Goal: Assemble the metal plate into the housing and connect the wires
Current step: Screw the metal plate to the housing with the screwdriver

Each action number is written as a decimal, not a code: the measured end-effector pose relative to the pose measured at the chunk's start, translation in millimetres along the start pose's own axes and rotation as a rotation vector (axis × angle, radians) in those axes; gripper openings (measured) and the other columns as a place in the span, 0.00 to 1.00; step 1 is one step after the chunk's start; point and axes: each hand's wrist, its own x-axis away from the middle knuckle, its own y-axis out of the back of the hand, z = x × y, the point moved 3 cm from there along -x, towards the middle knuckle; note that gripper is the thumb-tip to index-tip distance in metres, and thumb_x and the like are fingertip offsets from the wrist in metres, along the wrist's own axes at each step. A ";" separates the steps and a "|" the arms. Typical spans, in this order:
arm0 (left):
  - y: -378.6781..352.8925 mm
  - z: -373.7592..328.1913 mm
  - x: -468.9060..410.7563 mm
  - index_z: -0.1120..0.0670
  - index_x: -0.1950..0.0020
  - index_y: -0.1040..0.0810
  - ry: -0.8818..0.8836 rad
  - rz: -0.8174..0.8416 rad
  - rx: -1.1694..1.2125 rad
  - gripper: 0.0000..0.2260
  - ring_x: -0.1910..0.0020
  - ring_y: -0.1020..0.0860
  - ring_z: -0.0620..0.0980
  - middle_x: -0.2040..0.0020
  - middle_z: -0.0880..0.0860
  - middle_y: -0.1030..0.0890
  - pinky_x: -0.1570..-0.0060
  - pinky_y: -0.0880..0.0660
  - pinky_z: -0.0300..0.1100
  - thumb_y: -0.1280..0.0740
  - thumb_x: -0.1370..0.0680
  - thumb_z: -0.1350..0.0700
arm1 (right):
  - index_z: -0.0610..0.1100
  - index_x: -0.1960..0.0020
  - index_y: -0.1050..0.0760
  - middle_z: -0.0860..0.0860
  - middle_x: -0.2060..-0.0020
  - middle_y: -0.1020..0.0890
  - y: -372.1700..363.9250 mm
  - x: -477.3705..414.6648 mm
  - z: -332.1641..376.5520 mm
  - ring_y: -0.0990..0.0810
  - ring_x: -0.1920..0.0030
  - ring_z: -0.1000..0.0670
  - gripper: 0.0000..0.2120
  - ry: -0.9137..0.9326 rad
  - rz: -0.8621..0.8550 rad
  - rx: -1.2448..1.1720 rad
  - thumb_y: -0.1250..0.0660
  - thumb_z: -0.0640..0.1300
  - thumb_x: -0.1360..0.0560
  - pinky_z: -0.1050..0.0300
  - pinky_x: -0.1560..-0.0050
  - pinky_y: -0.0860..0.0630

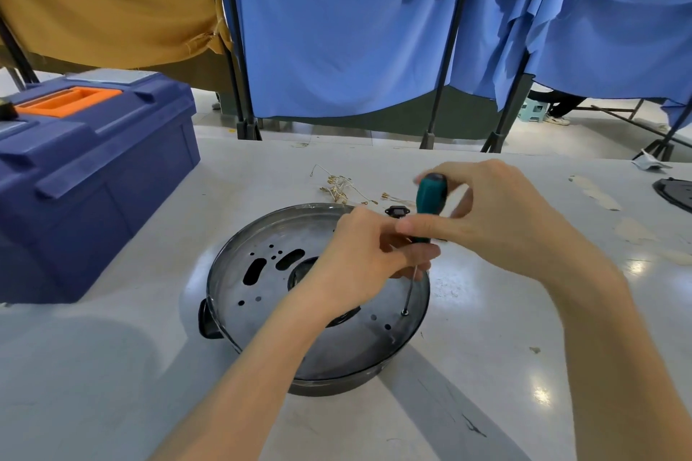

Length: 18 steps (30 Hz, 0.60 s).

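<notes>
At my far left the blue toolbox [86,168] is sitting closed on the table [112,367], out of the way. Next to it the black housing [208,326] is resting on the table with the metal plate [262,296] lying inside it, holes facing up. The plate is already seated, and I am fastening it down. Beyond the housing's far rim the wires [344,185] are lying loose on the table, not yet connected to anything.

My left hand [359,258] is curling its fingers round the thin shaft of the screwdriver [431,198], pinching it just under the handle to steady it. The tip is sitting on a screw [404,312] near the plate's right edge. My right hand [498,221] is wrapping thumb and fingers round the teal handle.

To do this well, I judge I should be keeping the shaft square to the plate and pressing down along its line so the tip is not slipping out. The left fingers should be guiding loosely rather than braking the turn. I should be stopping once the screw is snug, since overtightening could warp the thin plate.
</notes>
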 end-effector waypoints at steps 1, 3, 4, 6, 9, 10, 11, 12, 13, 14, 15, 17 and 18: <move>0.4 1.3 1.0 0.57 0.52 0.16 0.002 0.009 -0.003 0.05 0.62 0.15 0.50 0.60 0.53 0.14 0.59 0.19 0.38 0.28 0.25 0.57 | 0.58 0.42 0.23 0.63 0.56 0.20 2.6 0.9 -1.5 0.19 0.61 0.57 0.33 0.011 0.043 -0.073 0.36 0.73 0.41 0.61 0.59 0.20; 2.5 3.2 2.4 0.55 0.51 0.17 0.015 0.025 0.012 0.04 0.60 0.15 0.50 0.60 0.52 0.14 0.58 0.19 0.38 0.30 0.23 0.57 | 0.58 0.35 0.25 0.65 0.52 0.20 7.0 2.8 -1.3 0.20 0.53 0.62 0.25 0.076 0.058 -0.185 0.29 0.59 0.31 0.62 0.50 0.20; 3.5 3.9 2.8 0.54 0.50 0.17 0.023 0.036 0.027 0.04 0.60 0.15 0.50 0.60 0.52 0.14 0.57 0.19 0.39 0.30 0.23 0.57 | 0.55 0.37 0.22 0.63 0.53 0.18 8.2 3.9 0.5 0.19 0.54 0.61 0.20 0.112 0.035 -0.222 0.28 0.50 0.28 0.61 0.49 0.21; 4.3 4.3 3.7 0.54 0.49 0.17 0.028 0.066 0.032 0.05 0.59 0.15 0.50 0.60 0.51 0.14 0.55 0.19 0.40 0.31 0.22 0.58 | 0.50 0.44 0.18 0.55 0.59 0.15 8.7 5.3 4.5 0.18 0.59 0.55 0.14 0.124 -0.016 -0.290 0.26 0.42 0.29 0.58 0.53 0.20; 3.5 4.7 4.0 0.54 0.47 0.18 0.030 0.099 0.008 0.06 0.59 0.16 0.49 0.62 0.49 0.15 0.53 0.19 0.42 0.34 0.21 0.60 | 0.45 0.51 0.17 0.49 0.64 0.16 8.0 4.2 7.3 0.19 0.63 0.51 0.09 0.121 -0.059 -0.289 0.25 0.43 0.31 0.58 0.58 0.19; 2.7 4.0 3.7 0.54 0.46 0.18 0.029 0.103 0.004 0.07 0.59 0.16 0.48 0.62 0.48 0.15 0.53 0.19 0.42 0.35 0.20 0.61 | 0.45 0.52 0.17 0.49 0.65 0.17 8.0 3.7 6.9 0.19 0.63 0.51 0.09 0.121 -0.075 -0.254 0.25 0.45 0.32 0.59 0.58 0.19; 1.5 2.7 3.6 0.53 0.47 0.18 0.028 0.107 0.005 0.07 0.59 0.16 0.48 0.62 0.49 0.15 0.52 0.19 0.43 0.35 0.20 0.61 | 0.45 0.53 0.18 0.50 0.66 0.18 8.5 3.3 5.8 0.20 0.64 0.52 0.09 0.119 -0.096 -0.214 0.25 0.46 0.32 0.61 0.59 0.20; 0.3 0.7 3.4 0.52 0.48 0.19 0.026 0.112 0.010 0.07 0.59 0.16 0.49 0.61 0.49 0.15 0.52 0.19 0.43 0.35 0.20 0.61 | 0.44 0.55 0.18 0.50 0.68 0.19 9.0 3.2 4.7 0.21 0.66 0.52 0.09 0.116 -0.122 -0.180 0.25 0.47 0.32 0.62 0.61 0.21; -1.3 -1.0 3.5 0.50 0.48 0.19 0.022 0.115 0.013 0.07 0.58 0.16 0.50 0.60 0.51 0.15 0.53 0.18 0.43 0.33 0.21 0.60 | 0.43 0.56 0.19 0.51 0.70 0.20 9.1 3.5 4.1 0.23 0.68 0.53 0.09 0.115 -0.147 -0.156 0.25 0.47 0.32 0.63 0.64 0.22; -2.9 -2.8 3.6 0.50 0.49 0.19 0.011 0.112 0.010 0.06 0.59 0.16 0.51 0.60 0.53 0.15 0.54 0.18 0.43 0.31 0.22 0.59 | 0.42 0.57 0.19 0.50 0.72 0.22 8.7 4.0 3.9 0.25 0.70 0.54 0.09 0.114 -0.165 -0.145 0.25 0.47 0.32 0.64 0.65 0.24; -4.5 -4.3 3.7 0.50 0.48 0.18 0.001 0.101 0.004 0.06 0.59 0.16 0.52 0.59 0.54 0.15 0.54 0.18 0.44 0.28 0.24 0.57 | 0.42 0.58 0.19 0.50 0.73 0.23 8.1 4.1 3.8 0.26 0.70 0.54 0.09 0.113 -0.176 -0.139 0.25 0.47 0.33 0.64 0.66 0.26; -7.5 -4.8 3.9 0.54 0.46 0.18 0.006 0.069 0.009 0.10 0.60 0.16 0.52 0.60 0.55 0.15 0.54 0.18 0.47 0.28 0.25 0.54 | 0.42 0.60 0.20 0.51 0.74 0.25 6.5 3.8 5.1 0.29 0.72 0.52 0.10 0.118 -0.193 -0.105 0.25 0.48 0.32 0.67 0.69 0.30; -8.7 -4.4 3.9 0.55 0.44 0.19 0.016 0.065 0.013 0.10 0.60 0.15 0.51 0.60 0.55 0.15 0.54 0.18 0.46 0.29 0.24 0.54 | 0.43 0.61 0.21 0.53 0.75 0.27 5.6 3.3 5.6 0.30 0.72 0.52 0.10 0.115 -0.204 -0.082 0.25 0.48 0.32 0.68 0.68 0.32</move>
